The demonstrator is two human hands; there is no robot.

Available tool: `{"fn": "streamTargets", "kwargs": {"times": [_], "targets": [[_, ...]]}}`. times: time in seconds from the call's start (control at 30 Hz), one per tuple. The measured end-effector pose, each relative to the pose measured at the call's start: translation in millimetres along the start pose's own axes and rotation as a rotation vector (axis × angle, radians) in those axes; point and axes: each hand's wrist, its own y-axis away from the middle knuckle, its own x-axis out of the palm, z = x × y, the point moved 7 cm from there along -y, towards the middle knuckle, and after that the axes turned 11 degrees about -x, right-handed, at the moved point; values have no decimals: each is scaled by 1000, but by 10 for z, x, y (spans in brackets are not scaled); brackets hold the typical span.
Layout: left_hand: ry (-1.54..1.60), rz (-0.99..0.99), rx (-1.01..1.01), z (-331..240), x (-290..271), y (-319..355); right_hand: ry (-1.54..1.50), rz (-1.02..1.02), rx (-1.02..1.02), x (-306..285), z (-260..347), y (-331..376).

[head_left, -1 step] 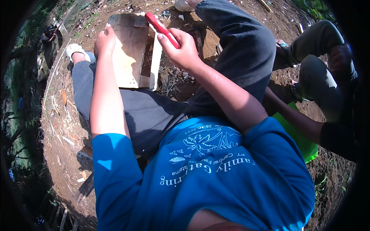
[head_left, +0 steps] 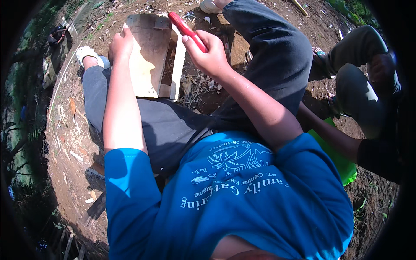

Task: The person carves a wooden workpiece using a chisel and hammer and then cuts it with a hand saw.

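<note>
A flat wooden board [head_left: 149, 56] leans on my lap and the dirt ahead of me, with a pale narrow slat [head_left: 177, 65] along its right side. My left hand [head_left: 120, 45] grips the board's upper left edge. My right hand [head_left: 212, 56] is closed round a red-handled tool [head_left: 184, 25], held just above the board's upper right corner. The tool's working end is hidden behind the hand. My dark-trousered legs lie under and beside the board.
Bare soil with wood chips and dry leaves [head_left: 71, 130] surrounds me. Another person crouches at the right [head_left: 364, 86], an arm reaching toward a bright green object [head_left: 344, 167] beside my hip. A white shoe [head_left: 86, 53] is at the far left, and planks [head_left: 95, 208] lie at the lower left.
</note>
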Motion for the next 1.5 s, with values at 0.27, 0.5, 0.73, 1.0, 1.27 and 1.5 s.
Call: {"fn": "streamTargets", "kwargs": {"times": [0.27, 0.5, 0.73, 1.0, 1.27, 1.5], "targets": [[52, 1, -29, 16, 19, 0, -47, 138, 63, -78, 109, -365], [36, 2, -85, -30, -197, 207, -46, 114, 39, -390, 41, 565], [148, 36, -79, -110, -402, 505, -53, 142, 48, -434, 301, 534], [199, 109, -138, -152, -449, 605, -106, 110, 46, -42, -97, -151], [304, 66, -105, -156, -570, 752, -106, 142, -12, -467, 259, 626], [252, 193, -245, -139, -493, 584, -92, 124, -18, 124, -40, -464]]}}
